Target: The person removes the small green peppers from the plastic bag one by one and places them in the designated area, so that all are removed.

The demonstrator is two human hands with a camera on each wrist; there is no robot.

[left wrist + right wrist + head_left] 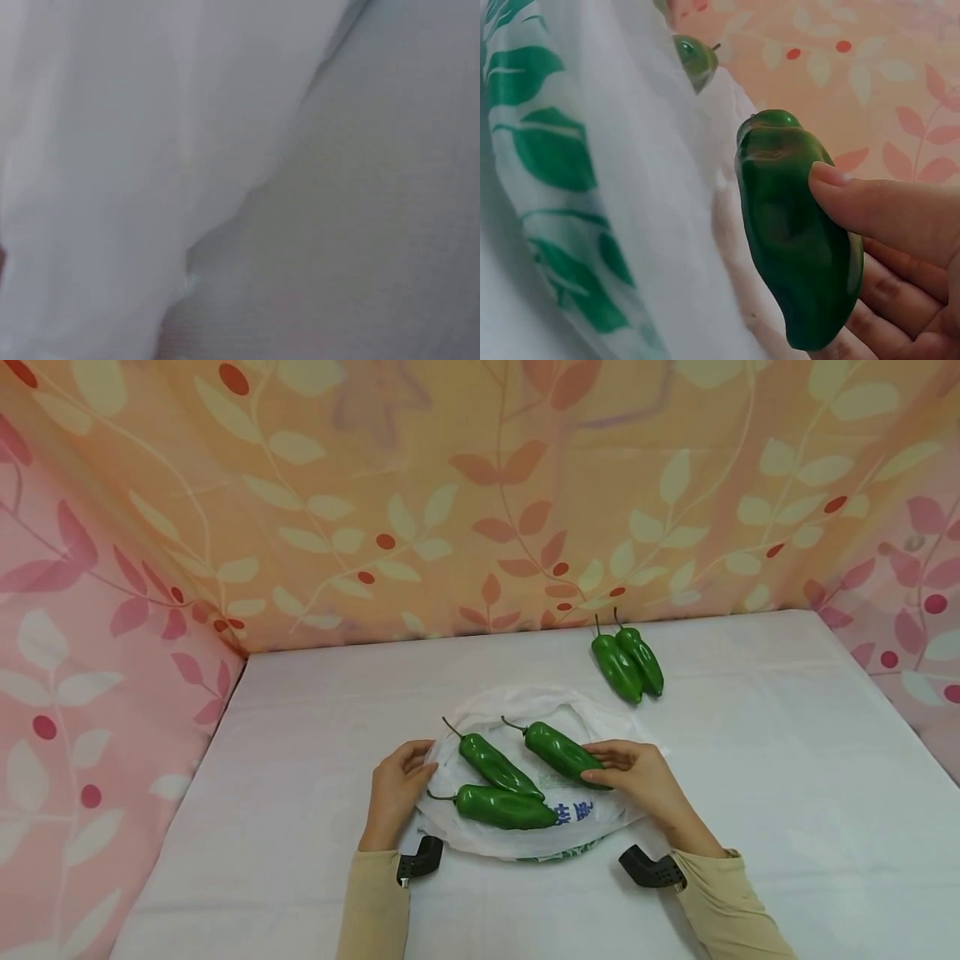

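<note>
A white plastic bag (480, 843) with blue and green print is spread out in the middle of the table. Its left edge is gripped by my left hand (397, 789), between thumb and fingers. In the left wrist view, only blurred white bag plastic (127, 150) and pale cloth show. My right hand (637, 777) holds a green pepper (558, 750) by its lower end over the bag; the right wrist view shows the thumb on one side of this pepper (795, 240). Two more green peppers, one upper (495, 766) and one lower (504, 808), lie within the bag's outline at left.
Two further green peppers (617, 668) lie side by side near the table's back edge, right of centre. White cloth covers the table (300, 718). A patterned orange curtain (420, 510) hangs behind, with pink patterned cloth (75, 710) at both sides.
</note>
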